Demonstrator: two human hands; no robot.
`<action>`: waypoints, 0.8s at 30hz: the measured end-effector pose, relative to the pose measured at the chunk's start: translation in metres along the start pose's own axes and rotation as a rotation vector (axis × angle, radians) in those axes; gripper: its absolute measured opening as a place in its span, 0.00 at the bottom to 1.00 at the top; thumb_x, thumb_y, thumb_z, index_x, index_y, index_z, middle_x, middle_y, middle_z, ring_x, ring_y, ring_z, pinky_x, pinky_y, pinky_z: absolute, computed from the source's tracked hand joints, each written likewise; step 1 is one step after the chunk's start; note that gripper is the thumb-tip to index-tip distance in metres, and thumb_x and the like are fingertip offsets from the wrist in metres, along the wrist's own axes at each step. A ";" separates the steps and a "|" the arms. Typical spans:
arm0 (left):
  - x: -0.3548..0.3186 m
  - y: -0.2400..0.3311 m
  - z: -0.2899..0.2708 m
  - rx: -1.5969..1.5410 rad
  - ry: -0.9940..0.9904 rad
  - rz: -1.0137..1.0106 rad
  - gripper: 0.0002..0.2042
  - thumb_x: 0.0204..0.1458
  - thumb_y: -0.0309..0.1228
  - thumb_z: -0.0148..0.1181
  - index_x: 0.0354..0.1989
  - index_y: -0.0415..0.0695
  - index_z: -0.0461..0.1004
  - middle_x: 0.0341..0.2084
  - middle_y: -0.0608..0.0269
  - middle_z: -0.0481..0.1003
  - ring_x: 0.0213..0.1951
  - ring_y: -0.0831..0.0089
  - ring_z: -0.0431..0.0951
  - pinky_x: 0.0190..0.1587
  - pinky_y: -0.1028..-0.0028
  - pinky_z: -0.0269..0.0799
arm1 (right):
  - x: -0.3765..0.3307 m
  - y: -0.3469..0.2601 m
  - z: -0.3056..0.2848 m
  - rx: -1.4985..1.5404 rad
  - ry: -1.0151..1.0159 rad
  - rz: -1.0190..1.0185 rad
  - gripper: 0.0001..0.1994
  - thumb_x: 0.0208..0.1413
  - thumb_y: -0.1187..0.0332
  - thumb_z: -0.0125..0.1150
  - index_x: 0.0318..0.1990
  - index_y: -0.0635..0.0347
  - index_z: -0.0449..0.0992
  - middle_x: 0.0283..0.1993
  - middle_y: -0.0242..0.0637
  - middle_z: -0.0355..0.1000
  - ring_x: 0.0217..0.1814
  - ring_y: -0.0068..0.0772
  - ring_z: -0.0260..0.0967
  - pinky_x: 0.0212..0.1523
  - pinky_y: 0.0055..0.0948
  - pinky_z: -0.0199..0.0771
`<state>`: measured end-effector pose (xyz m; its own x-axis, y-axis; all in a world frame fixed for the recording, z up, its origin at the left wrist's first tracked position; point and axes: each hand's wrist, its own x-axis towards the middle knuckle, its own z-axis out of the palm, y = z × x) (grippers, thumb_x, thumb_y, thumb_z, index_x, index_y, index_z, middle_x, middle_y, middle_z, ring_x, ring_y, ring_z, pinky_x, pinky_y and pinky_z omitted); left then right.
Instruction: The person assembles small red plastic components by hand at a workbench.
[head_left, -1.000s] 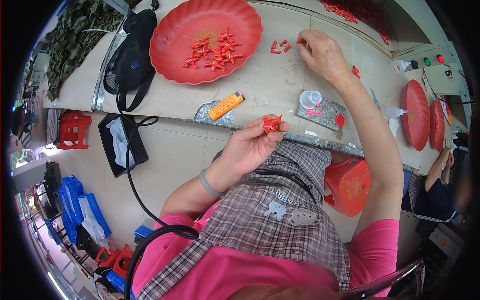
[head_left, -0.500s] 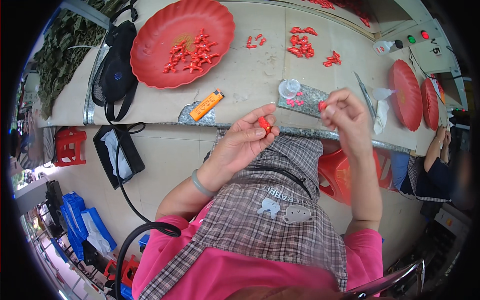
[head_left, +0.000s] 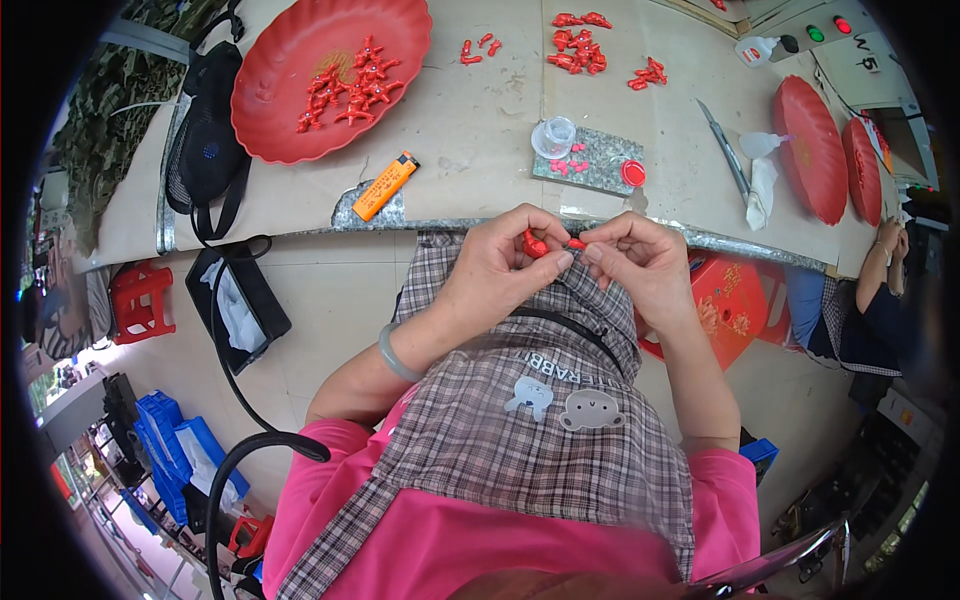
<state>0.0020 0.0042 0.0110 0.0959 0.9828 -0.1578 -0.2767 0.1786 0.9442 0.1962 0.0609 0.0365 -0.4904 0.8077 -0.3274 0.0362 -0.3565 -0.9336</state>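
Meeting just below the near edge of the worktable point(head_left: 480, 190), over a checked apron point(head_left: 540, 440), the two hands work close together on small red plastic pieces. The left hand point(head_left: 500, 270) has its fingers curled in, pinching a red piece point(head_left: 535, 244) between thumb and fingertips, and a pale green bangle point(head_left: 393, 355) sits on that wrist. The right hand point(head_left: 645, 265) has its thumb and forefinger pressed together on a smaller red bit point(head_left: 576, 243) that touches or nearly touches the first piece; how the two parts join is too small to tell. On the table beyond the hands lies a grey stone slab point(head_left: 595, 160) carrying a clear little cup point(head_left: 554, 136), a few pink bits and a red cap point(head_left: 632, 173). To its left an orange lighter point(head_left: 385, 186) rests on another slab, and further back a big red scalloped tray point(head_left: 330, 70) holds a cluster of red pieces. More loose red pieces point(head_left: 580, 50) lie scattered on the far side of the table. A black bag point(head_left: 205, 150) hangs over the table's left end. Another person point(head_left: 860, 300) sits at the right edge of the view.
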 end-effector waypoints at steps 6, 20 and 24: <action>0.001 -0.006 -0.002 0.307 0.081 0.164 0.06 0.53 0.23 0.64 0.36 0.37 0.74 0.28 0.64 0.76 0.28 0.81 0.76 0.31 0.80 0.73 | -0.001 0.004 0.014 -0.721 0.098 -0.606 0.09 0.48 0.81 0.66 0.38 0.64 0.79 0.32 0.39 0.77 0.29 0.30 0.76 0.29 0.24 0.77; 0.002 -0.002 -0.001 0.574 0.064 0.395 0.06 0.52 0.23 0.65 0.35 0.38 0.73 0.30 0.62 0.75 0.27 0.76 0.77 0.29 0.77 0.74 | -0.005 0.017 0.015 -0.086 0.050 -0.168 0.07 0.58 0.81 0.60 0.44 0.69 0.76 0.41 0.34 0.76 0.42 0.18 0.74 0.42 0.19 0.76; 0.003 -0.001 -0.001 0.405 0.001 0.206 0.10 0.51 0.20 0.64 0.41 0.39 0.72 0.35 0.63 0.76 0.33 0.78 0.77 0.33 0.79 0.74 | -0.003 0.015 0.011 -0.073 0.081 -0.184 0.06 0.58 0.80 0.61 0.43 0.67 0.76 0.37 0.33 0.76 0.34 0.17 0.70 0.32 0.17 0.73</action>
<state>0.0016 0.0073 0.0098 0.0766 0.9961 0.0447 0.1061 -0.0527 0.9930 0.1889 0.0478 0.0249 -0.4232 0.8922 -0.1581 0.0169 -0.1666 -0.9859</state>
